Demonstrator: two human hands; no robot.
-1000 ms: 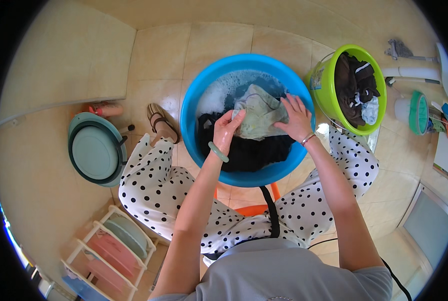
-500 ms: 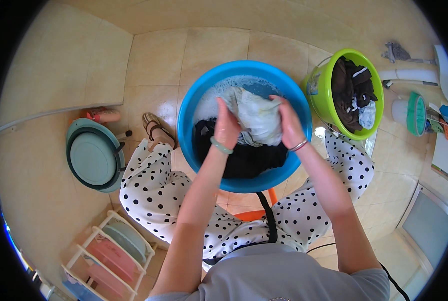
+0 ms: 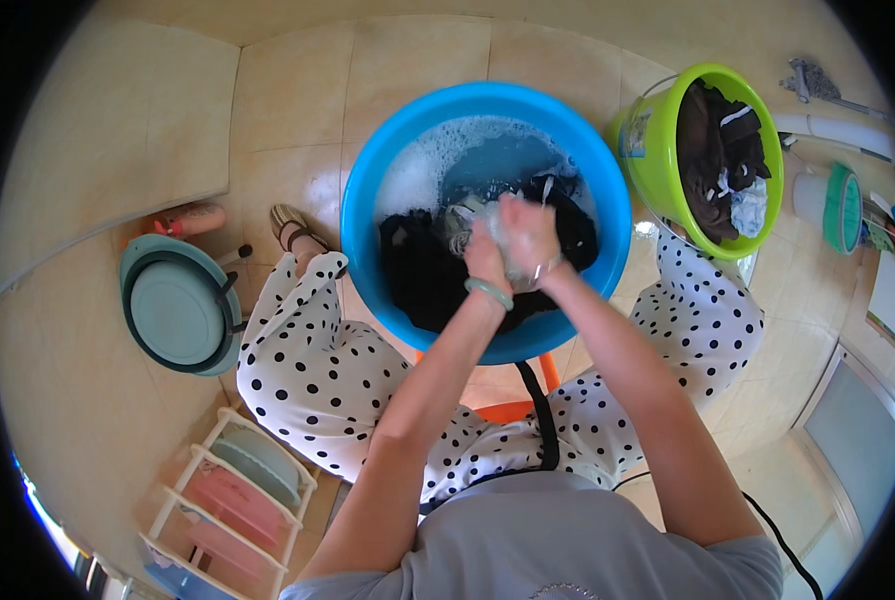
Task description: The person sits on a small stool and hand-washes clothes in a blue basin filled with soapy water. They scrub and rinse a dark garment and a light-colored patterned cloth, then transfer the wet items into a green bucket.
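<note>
Head view (only one avail.): the L hand (image 3: 485, 255) and R hand (image 3: 529, 238) had come together near the ctr of the frame. Half a sec earlier they'd stood apart, one each side of the pale cloth (image 3: 459, 216), w/ it bunched up in view btwn them; now it was mostly hidden behind the fingers, low in the blue basin (image 3: 357, 225), upper ctr of frame. Prob. meant the gathering-up was done & the rubbing part of the handwash was on, tho that's a judgement.

Grip: both hands looked clamped on the cloth, pressed btwn palms; R fingers blurred, so exact finger placement couldn't be made out.

Pose: forearms ran up from the lower edge, converging in a narrow V. L wrist, w/ pale green bangle (image 3: 489, 293), sat a bit lower than the R, w/ thin bracelet (image 3: 546, 267). R hand was angled in toward the L, its fingers slightly higher.

Black garments (image 3: 414, 275) lay around & below the hands; suds (image 3: 407, 182) filled the basin's upper L.
</note>
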